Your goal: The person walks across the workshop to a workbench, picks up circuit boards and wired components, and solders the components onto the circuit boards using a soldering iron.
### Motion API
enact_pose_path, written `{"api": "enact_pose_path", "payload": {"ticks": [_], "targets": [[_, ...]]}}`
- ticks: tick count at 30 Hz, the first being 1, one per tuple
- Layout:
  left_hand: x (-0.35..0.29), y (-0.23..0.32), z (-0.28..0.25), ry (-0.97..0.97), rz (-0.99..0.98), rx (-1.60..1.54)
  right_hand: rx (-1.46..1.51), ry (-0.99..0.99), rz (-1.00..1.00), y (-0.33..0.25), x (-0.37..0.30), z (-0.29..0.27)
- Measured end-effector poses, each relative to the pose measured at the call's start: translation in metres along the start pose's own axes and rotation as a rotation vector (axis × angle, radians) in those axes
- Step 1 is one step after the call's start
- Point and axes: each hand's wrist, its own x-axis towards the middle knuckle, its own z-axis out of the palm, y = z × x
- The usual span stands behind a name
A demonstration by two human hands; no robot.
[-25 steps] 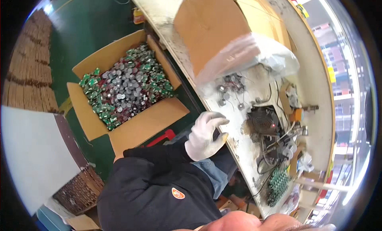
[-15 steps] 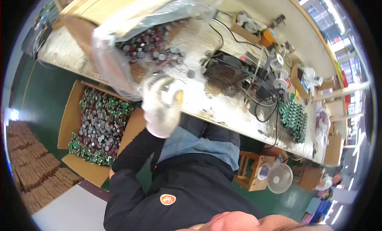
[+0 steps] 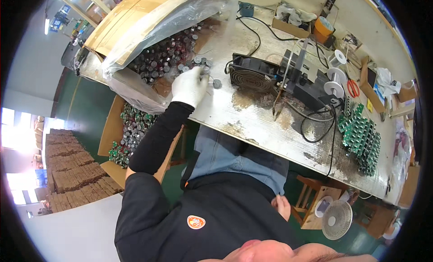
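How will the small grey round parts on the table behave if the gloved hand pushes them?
The small grey round parts look like short metal discs lying flat near the gloved left hand, so they would probably slide rather than roll. They seem hard and stiff, likely heavy for their size. On the worn table a loose pile may scatter when pushed.

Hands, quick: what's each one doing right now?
Left hand: gloved, fingers curled among the small grey round parts on the workbench; grip cannot be told.
Right hand: bare, by the lap, apparently empty.
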Motion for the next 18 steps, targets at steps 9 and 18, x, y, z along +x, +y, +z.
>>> {"api": "enact_pose_path", "payload": {"ticks": [9, 18], "targets": [[-0.01, 0.032, 0.017, -0.097, -0.288, 0.06, 0.386, -0.275, -0.162, -0.057, 0.051, 0.058], [-0.021, 0.026, 0.018, -0.001, -0.299, -0.092, 0.089, -0.236, -0.157, -0.062, 0.053, 0.057]]}}
